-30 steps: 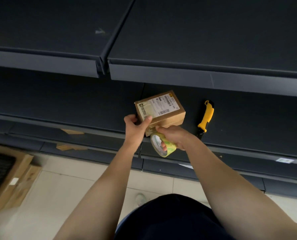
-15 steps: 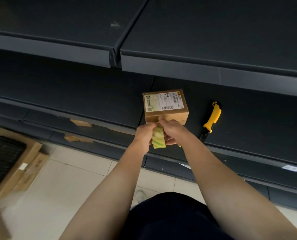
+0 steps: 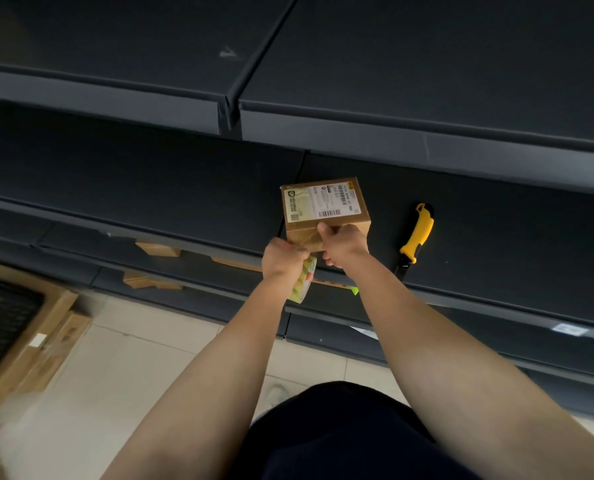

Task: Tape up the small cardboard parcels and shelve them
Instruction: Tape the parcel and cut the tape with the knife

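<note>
Two grips are seen: tape roll (image 3: 301, 287) in the left hand (image 3: 281, 259), parcel (image 3: 323, 206) in the right hand (image 3: 345, 244). Tape could be creased if the parcel is dragged toward 6 o'clock.

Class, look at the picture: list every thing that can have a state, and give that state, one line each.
parcel, flaps shut, label up, on the shelf.
tape roll, gripped by the left hand, below the parcel.
right hand, thumb pressed on the parcel's near face; fingers curled.
utility knife, lying on the shelf, untouched; blade unclear.
</note>
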Tool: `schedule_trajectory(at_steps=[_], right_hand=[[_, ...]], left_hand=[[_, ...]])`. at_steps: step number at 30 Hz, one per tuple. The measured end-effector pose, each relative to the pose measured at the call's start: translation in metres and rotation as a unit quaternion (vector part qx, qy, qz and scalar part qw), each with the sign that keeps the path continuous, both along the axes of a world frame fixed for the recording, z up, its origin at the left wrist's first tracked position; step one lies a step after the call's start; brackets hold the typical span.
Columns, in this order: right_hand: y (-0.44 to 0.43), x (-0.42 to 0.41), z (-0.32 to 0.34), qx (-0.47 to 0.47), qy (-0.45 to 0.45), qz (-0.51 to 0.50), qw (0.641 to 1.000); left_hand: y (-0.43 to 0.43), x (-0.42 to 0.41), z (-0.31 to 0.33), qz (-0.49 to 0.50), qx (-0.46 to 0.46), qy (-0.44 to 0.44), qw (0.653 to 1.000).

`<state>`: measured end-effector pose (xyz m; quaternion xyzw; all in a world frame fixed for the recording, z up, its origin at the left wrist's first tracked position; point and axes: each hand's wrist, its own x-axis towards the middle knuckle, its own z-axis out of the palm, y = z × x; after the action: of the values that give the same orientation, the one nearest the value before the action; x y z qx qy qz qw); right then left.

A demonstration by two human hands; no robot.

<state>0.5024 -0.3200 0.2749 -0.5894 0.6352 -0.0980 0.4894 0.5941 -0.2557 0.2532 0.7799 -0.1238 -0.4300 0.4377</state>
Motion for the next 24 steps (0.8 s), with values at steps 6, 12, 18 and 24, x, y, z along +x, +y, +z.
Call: schedule_trajectory(at_steps=[6,12,18,24], right_hand=[[0.002,0.002,-0.001,0.008,0.006,-0.007,1.000],[0.001,0.002,-0.003,0.011,0.014,-0.011,1.000],[0.000,-0.001,-0.007,0.028,0.012,-0.017,0.999],[0.003,-0.020,-0.017,0.023,-0.024,-0.014,0.999]], left_hand=[[0.004,-0.001,0.006,0.027,-0.016,0.080,0.996],[0.009,-0.006,0.009,0.050,-0.056,0.152,0.986],[0.011,-0.013,0.004,0.037,-0.051,0.154,0.986],[0.005,-0.019,-0.003,0.043,-0.034,0.112,0.992]])
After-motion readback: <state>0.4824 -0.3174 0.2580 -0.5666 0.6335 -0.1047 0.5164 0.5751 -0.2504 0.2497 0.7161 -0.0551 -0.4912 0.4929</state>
